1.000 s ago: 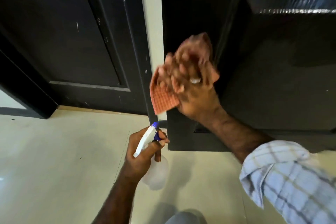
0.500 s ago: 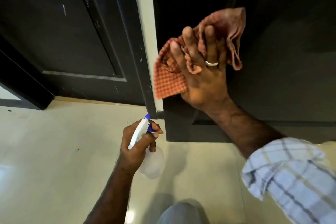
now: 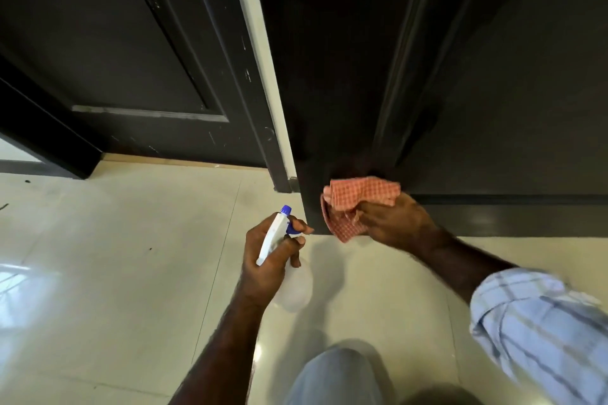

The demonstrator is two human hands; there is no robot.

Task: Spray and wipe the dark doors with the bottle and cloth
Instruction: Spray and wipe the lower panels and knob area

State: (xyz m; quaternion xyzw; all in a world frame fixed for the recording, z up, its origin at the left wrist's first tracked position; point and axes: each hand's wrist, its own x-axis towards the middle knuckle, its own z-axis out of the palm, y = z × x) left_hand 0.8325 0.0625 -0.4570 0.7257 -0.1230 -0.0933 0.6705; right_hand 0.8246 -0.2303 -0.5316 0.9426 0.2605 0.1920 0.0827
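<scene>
Orange-checked cloth (image 3: pixel 358 202) is bunched in the right hand (image 3: pixel 393 222), fingers curled round it, and pressed low on the near door (image 3: pixel 345 92), just above its bottom edge by the floor (image 3: pixel 115 256). That looks like the wiping step, at the foot of the door's left side. The left hand (image 3: pixel 268 265) grips the bottle (image 3: pixel 276 240) by the neck, a finger at the blue trigger, nozzle aimed forward towards the door's corner; it hangs just above the floor, near the cloth but apart from it. Next, I'd judge, comes either a fresh spray on a dry patch or a sweep along the bottom rail to the right. Counted: two dark doors, the far door (image 3: pixel 131 59) across a pale wall strip (image 3: pixel 260 52); one cloth; one bottle; two hands.
</scene>
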